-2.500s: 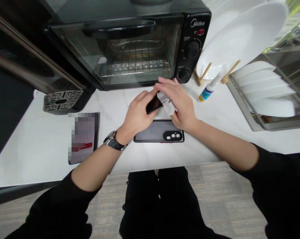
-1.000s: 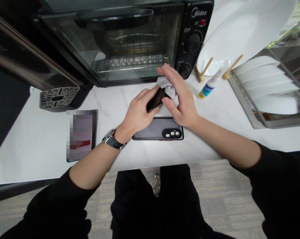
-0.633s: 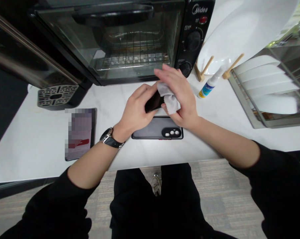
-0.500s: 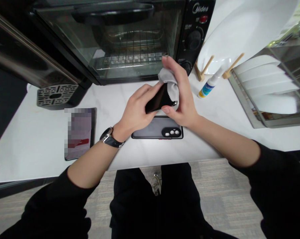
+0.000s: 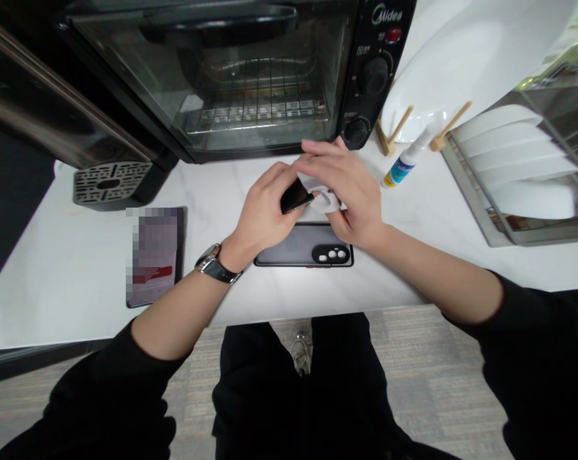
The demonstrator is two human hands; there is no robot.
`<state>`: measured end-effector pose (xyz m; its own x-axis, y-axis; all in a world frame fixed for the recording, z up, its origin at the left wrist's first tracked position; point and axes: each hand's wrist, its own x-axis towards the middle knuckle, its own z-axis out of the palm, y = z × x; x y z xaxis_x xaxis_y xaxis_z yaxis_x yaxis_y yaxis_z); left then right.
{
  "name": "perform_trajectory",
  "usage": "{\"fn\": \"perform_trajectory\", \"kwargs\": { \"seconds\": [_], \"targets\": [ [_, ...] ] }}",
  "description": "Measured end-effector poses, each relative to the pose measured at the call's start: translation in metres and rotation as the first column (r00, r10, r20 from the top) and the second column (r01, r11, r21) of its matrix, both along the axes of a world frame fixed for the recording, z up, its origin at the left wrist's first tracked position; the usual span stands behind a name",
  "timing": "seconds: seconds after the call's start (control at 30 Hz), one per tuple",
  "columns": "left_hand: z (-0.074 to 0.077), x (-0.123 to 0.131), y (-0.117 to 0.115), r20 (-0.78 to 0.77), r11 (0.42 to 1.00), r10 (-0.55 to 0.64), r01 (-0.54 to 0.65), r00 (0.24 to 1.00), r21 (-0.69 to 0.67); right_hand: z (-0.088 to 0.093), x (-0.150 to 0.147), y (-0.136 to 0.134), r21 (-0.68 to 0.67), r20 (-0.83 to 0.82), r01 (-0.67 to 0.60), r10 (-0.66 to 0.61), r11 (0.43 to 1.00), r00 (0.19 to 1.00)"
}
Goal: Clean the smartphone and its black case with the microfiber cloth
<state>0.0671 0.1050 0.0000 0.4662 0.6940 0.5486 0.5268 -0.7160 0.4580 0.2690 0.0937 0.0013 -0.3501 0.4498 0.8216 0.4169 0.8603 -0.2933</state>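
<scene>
White counter (image 5: 63, 281), smooth, faint marble veining, runs under both hands; grey wood-grain floor below its near edge. Black toaster oven (image 5: 250, 70) just beyond the hands, boxy, glass door, wire rack inside, two round knobs on its right panel. Dark glossy appliance (image 5: 53, 108) to the far left of the hands, with a perforated drip grille (image 5: 107, 185) at its foot. Large white plate (image 5: 465, 57) leaning on wooden pegs, beyond and right of the right hand. Metal dish rack (image 5: 471, 198) with stacked white plates, well right of the hands. Flat dark tablet-like device (image 5: 155, 255), screen blurred, lying left of the left hand, apart from it. Black phone case (image 5: 289, 254), rectangular, matte, camera cutout with three pale dots, lies flat on the counter directly beneath the hands.

Left hand (image 5: 262, 214) clamped round a small black glossy phone (image 5: 294, 197), held tilted above the case. Right hand (image 5: 349, 191) pressed over a light grey soft cloth (image 5: 323, 201), bunched against the phone's far end; hands close together, touching through the cloth. Small white spray bottle (image 5: 406, 165), blue label, lying tilted just right of the right hand. Wristwatch (image 5: 214, 265), metal case, dark strap, on the left wrist. Black sleeves pushed up.
</scene>
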Motion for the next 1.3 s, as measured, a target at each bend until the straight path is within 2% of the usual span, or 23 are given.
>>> {"fn": "perform_trajectory", "kwargs": {
  "seconds": [0.13, 0.3, 0.43, 0.57, 0.8, 0.9, 1.0, 1.07, 1.2, 1.3],
  "targets": [
    [0.0, 0.0, 0.0, -0.018, 1.0, 0.017, -0.017, 1.0, 0.017, -0.002, 0.0, -0.001, 0.046, 0.004, -0.039, 0.039, 0.998, 0.999],
    [0.003, 0.001, -0.003, 0.006, 0.999, -0.041, 0.041, 0.999, 0.002, 0.007, 0.001, -0.003, -0.062, 0.038, 0.012, -0.01, 0.998, 0.999],
    [0.005, 0.0, -0.004, 0.029, 0.991, -0.133, 0.133, 0.991, -0.003, -0.006, -0.001, 0.017, -0.005, -0.159, -0.129, 0.127, 0.992, 0.979],
    [0.004, -0.001, -0.003, 0.049, 0.987, -0.162, 0.162, 0.986, 0.012, -0.018, -0.002, 0.027, -0.082, -0.226, -0.19, 0.168, 0.978, 0.96],
    [-0.002, 0.0, 0.001, 0.021, 0.999, -0.038, 0.037, 0.999, 0.028, -0.001, 0.0, 0.007, -0.089, -0.108, -0.076, 0.066, 0.993, 0.992],
    [-0.005, 0.001, 0.003, 0.041, 0.997, -0.011, 0.008, 0.999, 0.074, -0.001, 0.0, 0.003, -0.092, -0.076, -0.072, 0.065, 0.993, 0.995],
    [-0.006, 0.001, 0.004, 0.057, 0.993, -0.015, 0.009, 0.998, 0.115, -0.002, -0.001, 0.003, 0.05, -0.059, -0.104, 0.107, 0.993, 0.992],
    [-0.006, 0.001, 0.003, 0.061, 0.994, -0.011, 0.005, 0.998, 0.113, -0.001, -0.001, 0.003, 0.085, -0.043, -0.105, 0.109, 0.991, 0.993],
    [-0.002, 0.001, 0.001, 0.042, 0.997, -0.053, 0.05, 0.998, 0.057, 0.0, -0.002, 0.008, -0.03, -0.088, -0.088, 0.085, 0.996, 0.992],
    [0.0, 0.0, -0.001, 0.033, 0.994, -0.106, 0.105, 0.994, 0.033, -0.007, -0.002, 0.017, -0.069, -0.156, -0.138, 0.126, 0.988, 0.98]
  ]
}}
